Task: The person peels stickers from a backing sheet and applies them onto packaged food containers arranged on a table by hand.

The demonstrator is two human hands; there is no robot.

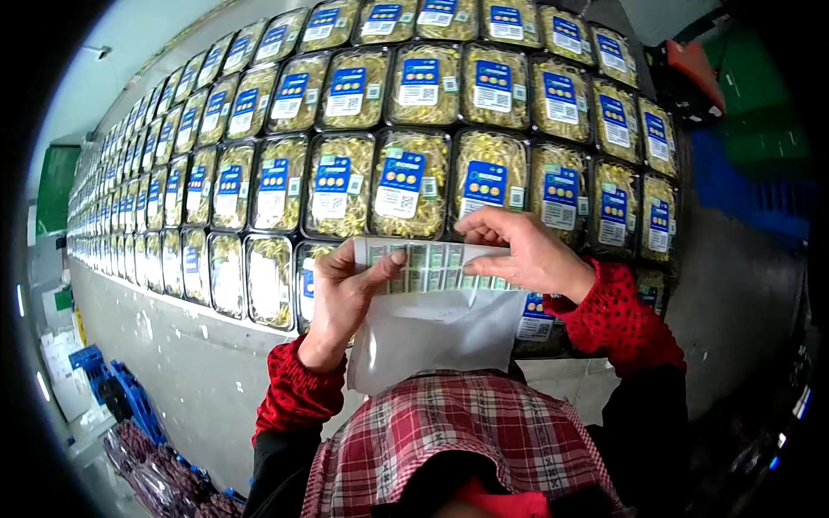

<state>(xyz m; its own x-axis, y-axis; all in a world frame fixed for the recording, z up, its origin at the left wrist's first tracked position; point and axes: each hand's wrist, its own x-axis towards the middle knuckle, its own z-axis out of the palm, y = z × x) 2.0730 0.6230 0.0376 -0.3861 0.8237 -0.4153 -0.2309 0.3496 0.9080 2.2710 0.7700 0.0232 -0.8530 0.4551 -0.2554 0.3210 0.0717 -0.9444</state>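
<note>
My left hand (344, 298) is closed on the left end of a sheet of stickers (427, 267), its thumb lying across the front. Small green and white stickers run in rows along the strip, and plain white backing (440, 332) hangs below it toward my apron. At the sheet's right end is my right hand (535, 255), with the thumb pressed on the stickers and the fingers curled at the upper edge. Just beyond the hands sits a black tray of bean sprouts (408, 211) with a blue and white label. Another sprout tray (484, 155) lies close to my right fingers.
Long rows of similar sprout trays (348, 91) cover the table and stretch away to the left. A blue crate (764, 194) and a red object (695, 73) stand at the right. Blue pallets (117, 388) and dark bagged goods (160, 470) lie on the floor at lower left.
</note>
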